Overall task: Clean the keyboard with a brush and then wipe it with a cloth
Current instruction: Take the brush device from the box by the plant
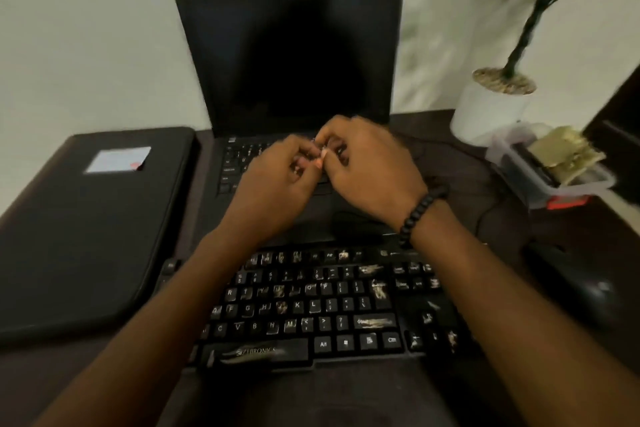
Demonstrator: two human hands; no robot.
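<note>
Head view, blurred by motion. I see both hands raised over the open laptop, well beyond the keyboard. Left hand and right hand meet fingertip to fingertip above the laptop's own keys, fingers curled in narrow, pinching at something small & pale between them; I cannot tell what it is. Right wrist carries a dark bead bracelet.

Keyboard: black, lies flat on the dark tabletop, nearest the camera, between the two forearms. Pale smears/debris on many keys, esp. the right half, the spacebar and the top row. Nothing touching it.

Left of laptop: flat black case w/ a pale sticker on top. Right rear: white pot w/ green plant against the wall. Just beside the pot, nearer the camera: clear plastic box holding a yellowish folded cloth plus a dark item under it, too blurred to name. A black cable runs across the tabletop near the box. Dark mouse right of the keyboard.
</note>
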